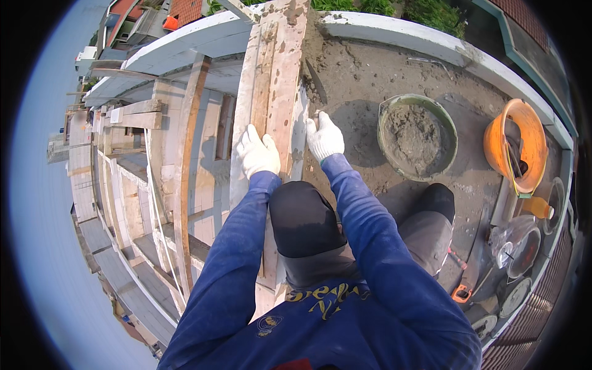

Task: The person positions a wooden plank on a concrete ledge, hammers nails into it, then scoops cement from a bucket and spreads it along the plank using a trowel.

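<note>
A long mortar-spattered board (280,71) runs away from me beside a concrete ledge. My left gloved hand (260,154) rests on its left part, fingers spread. My right gloved hand (324,137) is at the board's right edge, fingers curled; what they hold, if anything, I cannot make out. A dark, narrow blade-like piece (316,80) lies just beyond my right hand. To the right, a green bucket (450,139) holds grey wet mortar (413,135).
An orange bucket (493,142) with tools, a handsaw (462,290), a bottle (538,206) and several containers line the right. On the left are timber framing (191,123) and a drop to lower structures. A white parapet (394,28) borders the far side.
</note>
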{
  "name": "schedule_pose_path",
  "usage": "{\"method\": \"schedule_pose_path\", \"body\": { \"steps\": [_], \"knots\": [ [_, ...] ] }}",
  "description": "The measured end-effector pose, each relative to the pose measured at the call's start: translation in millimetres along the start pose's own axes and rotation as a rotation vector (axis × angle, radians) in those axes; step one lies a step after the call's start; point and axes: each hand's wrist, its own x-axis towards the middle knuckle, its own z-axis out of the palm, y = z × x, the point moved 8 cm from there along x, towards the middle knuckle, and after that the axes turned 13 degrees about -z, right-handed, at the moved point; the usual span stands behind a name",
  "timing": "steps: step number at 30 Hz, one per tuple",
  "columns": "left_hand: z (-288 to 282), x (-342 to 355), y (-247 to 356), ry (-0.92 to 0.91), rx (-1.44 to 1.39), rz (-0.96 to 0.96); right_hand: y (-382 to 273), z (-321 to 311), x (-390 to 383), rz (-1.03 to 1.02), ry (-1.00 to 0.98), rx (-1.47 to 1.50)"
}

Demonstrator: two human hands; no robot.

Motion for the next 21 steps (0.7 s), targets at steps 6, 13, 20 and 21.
{"method": "schedule_pose_path", "body": {
  "steps": [6,13,20,21],
  "knots": [
    [-3,0,-9,0.016,0.037,-0.013,-28,-118,-78,-0.096,0.159,0.093],
    [-9,0,-9,0.049,0.094,0.024,36,-342,-78,-0.122,-0.149,-0.786],
    [-7,4,-3,0.047,0.073,0.011,87,-320,-37,-0.100,-0.289,-1.009],
    [-7,3,-2,0.048,0.078,0.026,98,-310,-37,-0.086,-0.303,-0.996]
  ]
}}
